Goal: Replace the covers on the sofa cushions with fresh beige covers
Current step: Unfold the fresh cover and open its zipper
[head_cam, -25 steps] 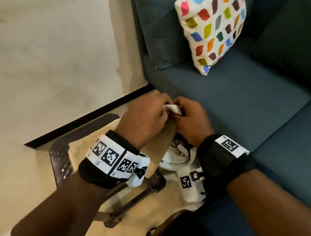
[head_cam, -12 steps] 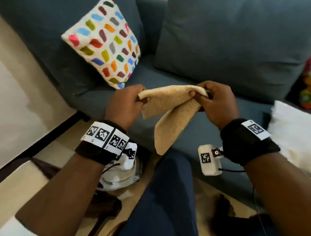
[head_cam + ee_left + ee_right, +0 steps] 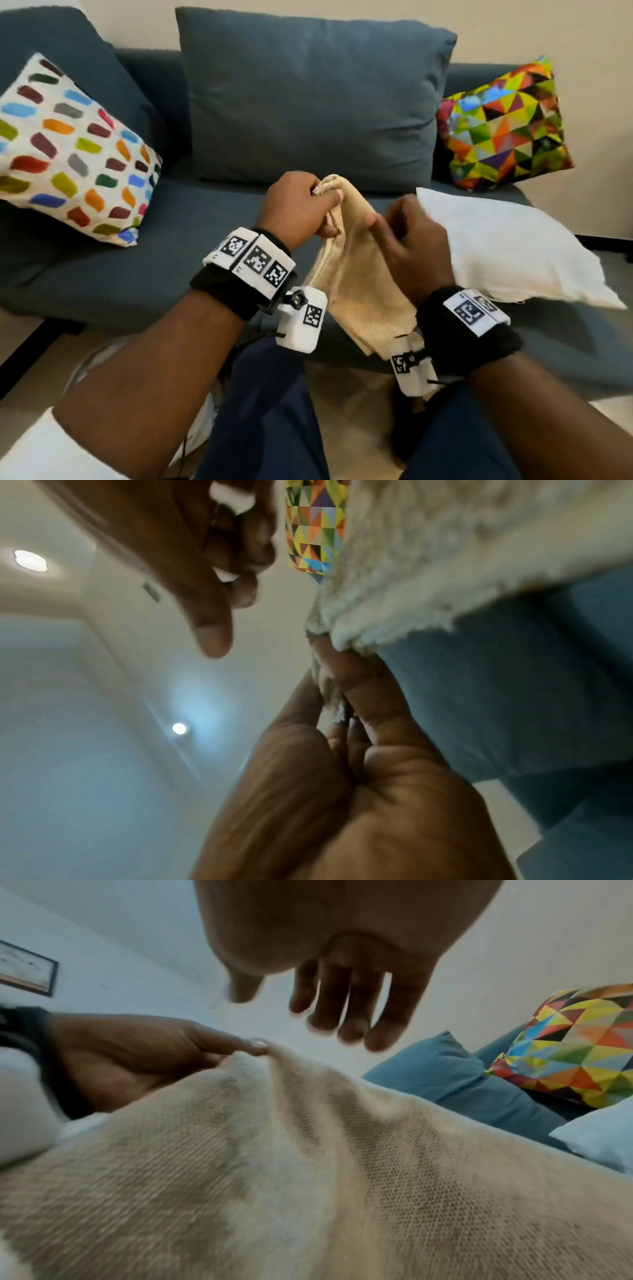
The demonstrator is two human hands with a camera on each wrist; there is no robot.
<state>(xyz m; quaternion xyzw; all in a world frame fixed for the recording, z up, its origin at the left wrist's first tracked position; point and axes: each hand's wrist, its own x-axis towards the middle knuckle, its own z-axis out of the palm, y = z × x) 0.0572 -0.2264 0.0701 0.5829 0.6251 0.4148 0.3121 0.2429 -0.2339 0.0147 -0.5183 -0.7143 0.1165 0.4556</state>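
The beige cover [image 3: 359, 274] is hanging in front of the sofa [image 3: 171, 274], above the person's knees, bunched at its top edge. The left hand [image 3: 298, 209] is pinching that top edge, thumb pressing the cloth against curled fingers [image 3: 346, 674]; the rest of the cover is drooping down between the two wrists. The right hand [image 3: 411, 236] is hovering just beside the cloth with its fingers [image 3: 342, 1007] loosely spread and hanging down, holding nothing; whether a fingertip is touching the cover cannot be told. To the right, a bare white cushion [image 3: 507, 253] is lying on the seat, near the right hand. Behind it a triangle-patterned cushion [image 3: 503, 126] is leaning in the sofa's right corner, and a spotted cushion [image 3: 68, 154] is leaning at the left end. A blue back cushion [image 3: 308, 99] is standing between them.
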